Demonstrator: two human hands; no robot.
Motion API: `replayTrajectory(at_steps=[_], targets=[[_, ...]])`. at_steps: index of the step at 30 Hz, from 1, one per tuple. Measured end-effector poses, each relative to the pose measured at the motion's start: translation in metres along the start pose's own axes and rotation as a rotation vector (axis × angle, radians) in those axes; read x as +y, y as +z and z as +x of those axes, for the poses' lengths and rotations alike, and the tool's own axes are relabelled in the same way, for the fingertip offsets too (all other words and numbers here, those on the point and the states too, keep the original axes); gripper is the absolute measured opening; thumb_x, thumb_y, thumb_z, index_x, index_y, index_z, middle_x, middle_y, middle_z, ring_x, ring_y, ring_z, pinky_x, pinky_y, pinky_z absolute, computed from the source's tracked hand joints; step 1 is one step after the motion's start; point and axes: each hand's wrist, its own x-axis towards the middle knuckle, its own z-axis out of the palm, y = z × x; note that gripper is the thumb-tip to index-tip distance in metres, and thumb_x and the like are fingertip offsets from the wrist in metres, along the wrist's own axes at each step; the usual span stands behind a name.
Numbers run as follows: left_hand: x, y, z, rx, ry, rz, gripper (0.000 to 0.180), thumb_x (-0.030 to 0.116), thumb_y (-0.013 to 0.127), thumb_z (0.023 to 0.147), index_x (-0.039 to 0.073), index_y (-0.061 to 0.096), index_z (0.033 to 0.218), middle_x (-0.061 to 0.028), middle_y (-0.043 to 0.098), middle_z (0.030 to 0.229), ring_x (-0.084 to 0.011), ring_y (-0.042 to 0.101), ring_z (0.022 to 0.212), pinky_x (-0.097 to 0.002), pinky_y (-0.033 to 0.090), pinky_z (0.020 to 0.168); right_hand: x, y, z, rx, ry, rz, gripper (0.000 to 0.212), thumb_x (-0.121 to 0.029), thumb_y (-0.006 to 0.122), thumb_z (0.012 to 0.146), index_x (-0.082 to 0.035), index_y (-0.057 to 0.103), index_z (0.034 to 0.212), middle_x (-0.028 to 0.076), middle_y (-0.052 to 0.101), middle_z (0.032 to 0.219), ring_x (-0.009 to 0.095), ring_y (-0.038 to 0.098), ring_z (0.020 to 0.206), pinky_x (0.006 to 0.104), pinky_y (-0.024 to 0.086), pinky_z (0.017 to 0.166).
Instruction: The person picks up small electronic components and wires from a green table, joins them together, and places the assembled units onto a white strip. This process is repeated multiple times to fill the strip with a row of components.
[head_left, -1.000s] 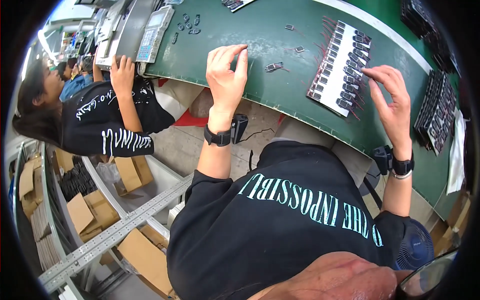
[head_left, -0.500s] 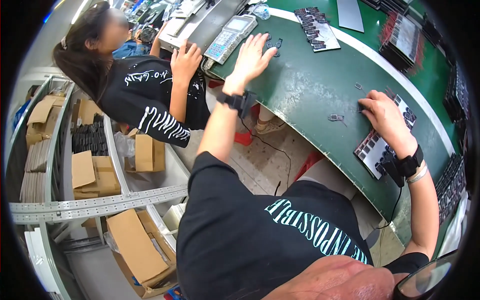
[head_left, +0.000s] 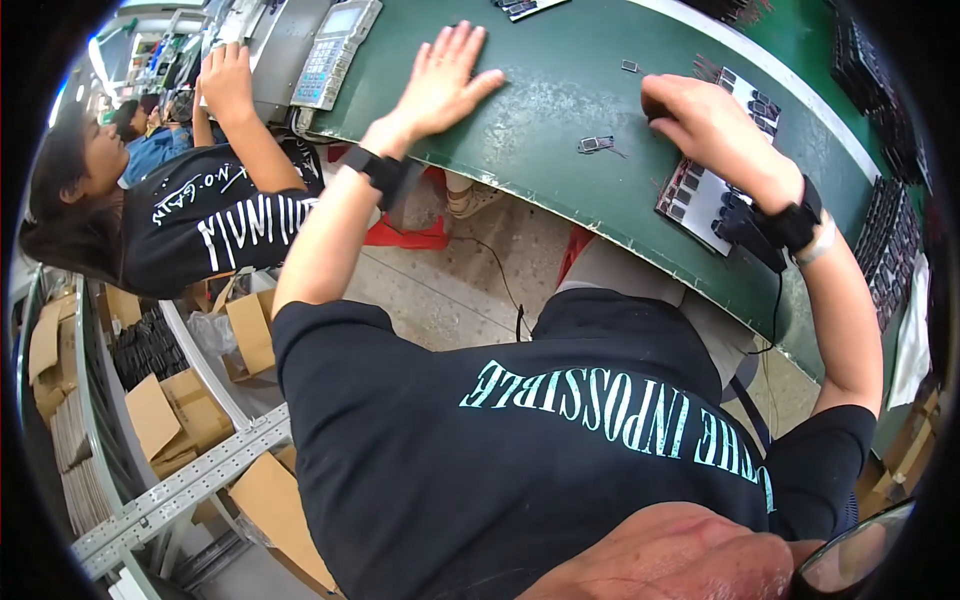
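On a scuffed green table [head_left: 540,110], near its front edge, a white board [head_left: 707,207] lined with small black parts [head_left: 685,192] lies partly hidden by the right hand [head_left: 712,128], fingers curled, any grip impossible to tell. The left hand [head_left: 440,90] spreads, fingers open, toward the table's left end, where a keypad device [head_left: 335,55] lies. Off the front edge: a co-worker [head_left: 190,225] and cardboard boxes [head_left: 188,415].

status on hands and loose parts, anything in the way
Left hand open, fingers spread at green table. Right hand curled, contents unclear. Two loose parts on table. Right hand partly hides white card.
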Motion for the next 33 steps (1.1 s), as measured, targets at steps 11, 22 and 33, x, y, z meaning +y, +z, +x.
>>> replayTrajectory(at_steps=[11,22,33], targets=[[0.120,0.012,-0.029,0.215,0.089,-0.392,0.065,0.047,0.051,0.099,0.003,0.043,0.145,-0.0185,0.036,0.154,-0.0346,0.023,0.148,-0.0505,0.015,0.121,-0.015,-0.048,-0.127,0.428,0.435,0.515,0.023,-0.009,0.060,0.097,-0.001,0.066,0.118,0.004,0.068,0.101,0.011,0.063,0.090,0.0253,0.050,0.083],[0.161,-0.021,-0.043,0.341,0.183,-0.145,0.018,0.016,0.078,0.078,0.010,0.073,0.094,-0.0037,0.067,0.094,-0.0255,0.058,0.096,-0.0402,0.044,0.093,0.013,-0.012,-0.184,0.914,0.664,0.790,0.029,-0.015,0.061,0.098,0.000,0.066,0.122,0.010,0.071,0.103,0.011,0.065,0.083,0.0241,0.050,0.082],[0.177,-0.033,-0.045,0.275,-0.093,-0.539,0.018,0.006,0.075,0.084,0.003,0.073,0.101,-0.0061,0.071,0.092,-0.0178,0.065,0.088,-0.0281,0.050,0.083,0.025,-0.008,-0.183,0.907,0.517,0.966,0.031,-0.013,0.057,0.100,0.001,0.061,0.128,0.012,0.069,0.111,0.011,0.064,0.087,0.0252,0.051,0.085]])
